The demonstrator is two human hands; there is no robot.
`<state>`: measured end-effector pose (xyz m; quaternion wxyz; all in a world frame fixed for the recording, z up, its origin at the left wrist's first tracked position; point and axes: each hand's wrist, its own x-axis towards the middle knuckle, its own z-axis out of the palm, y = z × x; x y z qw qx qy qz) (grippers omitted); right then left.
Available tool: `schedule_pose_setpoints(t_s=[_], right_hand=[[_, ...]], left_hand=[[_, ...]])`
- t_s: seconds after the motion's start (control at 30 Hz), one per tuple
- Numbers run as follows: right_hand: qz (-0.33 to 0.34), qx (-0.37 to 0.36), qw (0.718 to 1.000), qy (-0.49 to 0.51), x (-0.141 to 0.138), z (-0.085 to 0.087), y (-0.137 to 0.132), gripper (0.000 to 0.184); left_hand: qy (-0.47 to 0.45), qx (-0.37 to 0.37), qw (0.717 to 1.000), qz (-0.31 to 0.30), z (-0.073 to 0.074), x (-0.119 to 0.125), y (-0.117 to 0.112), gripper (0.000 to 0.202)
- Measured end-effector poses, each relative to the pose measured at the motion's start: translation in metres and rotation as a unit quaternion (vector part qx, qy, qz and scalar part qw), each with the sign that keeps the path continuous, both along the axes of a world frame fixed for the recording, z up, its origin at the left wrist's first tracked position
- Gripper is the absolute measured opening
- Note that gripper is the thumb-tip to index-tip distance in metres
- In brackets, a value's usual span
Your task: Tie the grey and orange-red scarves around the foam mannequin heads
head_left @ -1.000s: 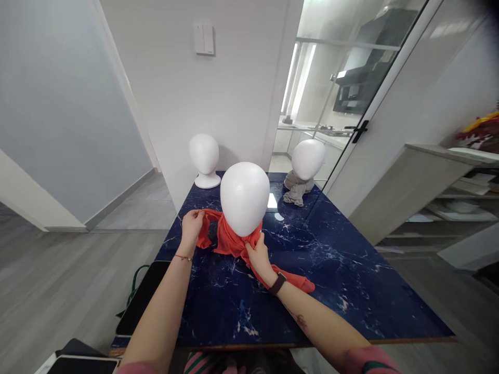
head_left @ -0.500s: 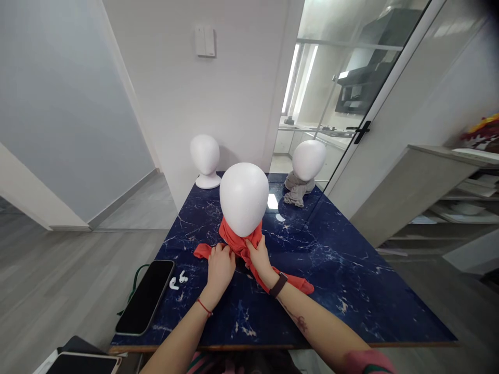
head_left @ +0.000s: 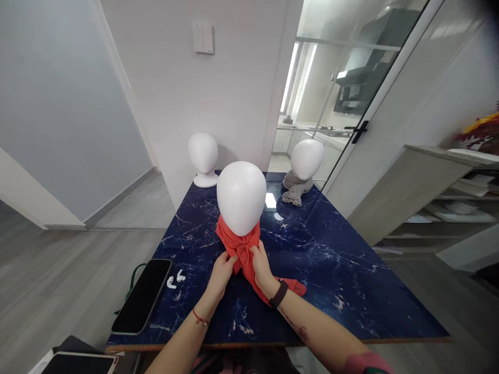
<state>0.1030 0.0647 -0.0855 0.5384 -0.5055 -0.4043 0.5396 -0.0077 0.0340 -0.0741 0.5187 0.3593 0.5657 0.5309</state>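
A red-orange scarf (head_left: 238, 246) is wrapped around the neck of the white mannequin head (head_left: 241, 197) in the middle of the table. My left hand (head_left: 222, 272) pinches the scarf at the left, just below the crossing at the front. On the other side, my right hand (head_left: 263, 267) grips the fabric with the thumb pressed on it. One tail of the scarf runs under my right wrist and lies on the table to the right. The ends of my fingers are partly hidden by the cloth.
Behind stand a bare mannequin head (head_left: 203, 156) at left and another mannequin head (head_left: 307, 158) with a grey scarf (head_left: 295, 192) at right. A black phone (head_left: 143, 296) and white earbuds (head_left: 176, 279) lie at left on the blue marbled table (head_left: 331, 265). Shelves (head_left: 440, 208) stand beyond the right edge.
My left hand has turned and now pinches the scarf near the front. The tail that stuck out at left has been drawn in. My right hand has shifted slightly down.
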Motion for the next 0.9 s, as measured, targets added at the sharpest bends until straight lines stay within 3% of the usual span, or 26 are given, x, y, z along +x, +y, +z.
schedule_pose_setpoints(t_s=[0.17, 0.3, 0.43, 0.5, 0.57, 0.67, 0.77, 0.9], right_hand=[[0.034, 0.001, 0.999, -0.007, 0.007, -0.002, 0.004, 0.032], [0.196, 0.031, 0.977, -0.073, 0.017, 0.008, 0.007, 0.023], [0.165, 0.107, 0.944, -0.266, 0.028, 0.018, 0.008, 0.026], [0.169, 0.117, 0.935, -0.29, 0.03, 0.019, 0.007, 0.032], [0.205, 0.101, 0.944, -0.238, 0.027, 0.019, 0.006, 0.036], [0.24, 0.04, 0.968, -0.061, 0.02, 0.018, 0.003, 0.033], [0.245, -0.056, 0.964, 0.088, 0.016, 0.022, 0.002, 0.036], [0.264, -0.126, 0.948, 0.125, 0.019, 0.035, -0.002, 0.041]], left_hand=[[-0.077, -0.075, 0.993, -0.058, 0.015, -0.013, 0.003, 0.029], [-0.246, -0.154, 0.955, -0.061, 0.03, -0.019, 0.0, 0.02], [-0.372, -0.173, 0.909, -0.079, 0.033, -0.023, -0.007, 0.027], [-0.396, -0.173, 0.895, -0.107, 0.03, -0.024, -0.009, 0.029], [-0.395, -0.172, 0.893, -0.13, 0.028, -0.024, -0.01, 0.026], [-0.357, -0.194, 0.898, -0.167, 0.027, -0.024, -0.01, 0.019], [-0.286, -0.209, 0.913, -0.201, 0.029, -0.023, -0.01, 0.023], [-0.055, -0.136, 0.965, -0.216, 0.024, -0.018, -0.012, 0.031]])
